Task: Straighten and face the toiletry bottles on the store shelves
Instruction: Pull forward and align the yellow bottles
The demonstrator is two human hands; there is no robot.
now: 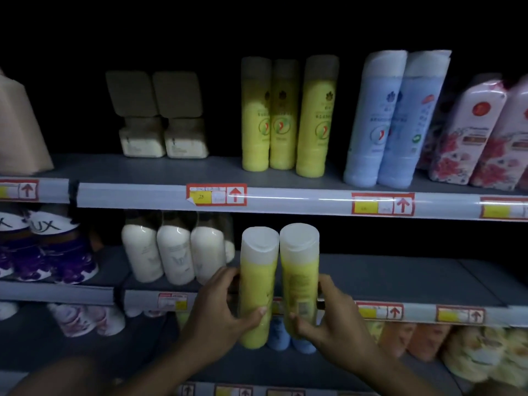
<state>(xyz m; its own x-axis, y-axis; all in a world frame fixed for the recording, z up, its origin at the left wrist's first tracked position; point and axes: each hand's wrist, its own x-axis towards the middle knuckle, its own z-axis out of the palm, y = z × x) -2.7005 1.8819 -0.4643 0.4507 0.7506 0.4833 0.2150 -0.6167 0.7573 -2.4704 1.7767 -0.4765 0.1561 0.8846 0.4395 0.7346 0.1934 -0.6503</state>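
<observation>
Two yellow bottles with pale caps stand upright side by side in front of the middle shelf (400, 278). My left hand (220, 310) grips the left yellow bottle (257, 281) around its lower body. My right hand (325, 318) holds the right yellow bottle (301, 270), whose back label with a barcode faces me. Three matching yellow bottles (283, 118) stand on the upper shelf (285, 200), next to two blue bottles (397, 118).
White bottles (174, 252) stand to the left on the middle shelf, purple packs (57, 252) further left. Floral pink bottles (480, 132) are on the upper right, cream jars (163, 138) on the upper left. Blue caps (285, 335) and printed packs (428, 341) fill the lower shelf.
</observation>
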